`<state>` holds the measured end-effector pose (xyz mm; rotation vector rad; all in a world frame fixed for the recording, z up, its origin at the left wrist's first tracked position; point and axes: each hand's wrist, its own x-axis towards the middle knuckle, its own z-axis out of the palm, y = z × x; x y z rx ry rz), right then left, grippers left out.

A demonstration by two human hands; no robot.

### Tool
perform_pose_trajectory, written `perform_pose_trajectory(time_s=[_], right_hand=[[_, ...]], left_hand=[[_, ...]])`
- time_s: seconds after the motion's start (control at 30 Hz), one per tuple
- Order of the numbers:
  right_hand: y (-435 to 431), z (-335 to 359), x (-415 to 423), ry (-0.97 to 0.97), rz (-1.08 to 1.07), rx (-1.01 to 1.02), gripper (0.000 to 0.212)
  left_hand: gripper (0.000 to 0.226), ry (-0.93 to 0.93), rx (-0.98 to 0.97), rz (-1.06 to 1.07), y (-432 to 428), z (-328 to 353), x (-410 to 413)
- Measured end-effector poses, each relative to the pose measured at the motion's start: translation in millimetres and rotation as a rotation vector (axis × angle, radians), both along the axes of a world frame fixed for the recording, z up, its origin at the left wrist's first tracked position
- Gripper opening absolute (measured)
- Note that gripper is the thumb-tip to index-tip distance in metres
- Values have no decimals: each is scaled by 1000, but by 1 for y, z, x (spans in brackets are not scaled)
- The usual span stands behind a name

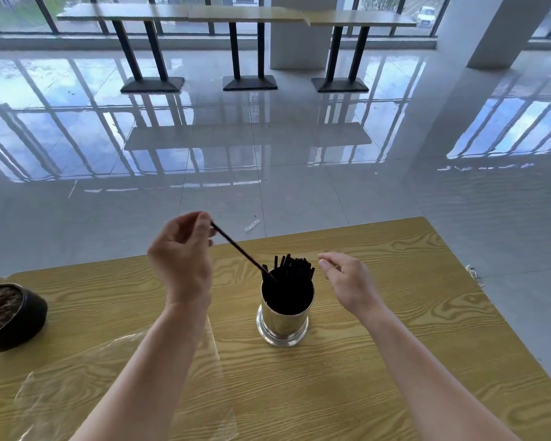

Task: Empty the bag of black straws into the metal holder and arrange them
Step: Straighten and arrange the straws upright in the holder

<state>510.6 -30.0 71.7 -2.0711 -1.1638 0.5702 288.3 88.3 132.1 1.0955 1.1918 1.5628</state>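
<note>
Forearms (pixel 159 361) extended; left hand (pixel 182 259) pinches slanted straw (pixel 239 248); right hand (pixel 347 280) loosely curled.

two bare forearms run up from the lower edge of the frame, uncovered along all their visible length. the left hand (pixel 180 259), left of centre, and the right hand (pixel 347 281), right of centre, are bare too, with short, plain nails where they show.

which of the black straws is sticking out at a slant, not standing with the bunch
The straw pinched by the left hand: it slants up and left from the metal holder, while the other straws stand bunched nearly upright inside.
</note>
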Motion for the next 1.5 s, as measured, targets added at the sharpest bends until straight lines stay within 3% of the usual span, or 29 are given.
perform_pose_trajectory(time_s=[0.2, 0.5, 0.77, 1.03, 1.23, 1.33, 1.5], right_hand=[[15, 8, -8, 2, 30, -37, 31], [38, 12, -12, -143, -13, -136, 18], [32, 11, -9, -84, 5, -76, 18], [30, 8, -12, -54, 30, -31, 7], [35, 31, -14, 50, -73, 332, 10], [42, 62, -22, -36, 51, 478, 11], [57, 95, -54, -87, 310, 452, 11]], left_hand=[[6, -321, -352, 138, 0, -14, -24], [6, -423, -599, 156, -15, -45, -31], [3, -291, -462, 87, -22, -41, -20], [4, -390, -540, 67, -20, -41, -21], [6, -369, -490, 16, -25, -38, -17], [5, -300, -372, -113, -29, -23, -2], [13, -243, -160, -336, -36, 7, 21]])
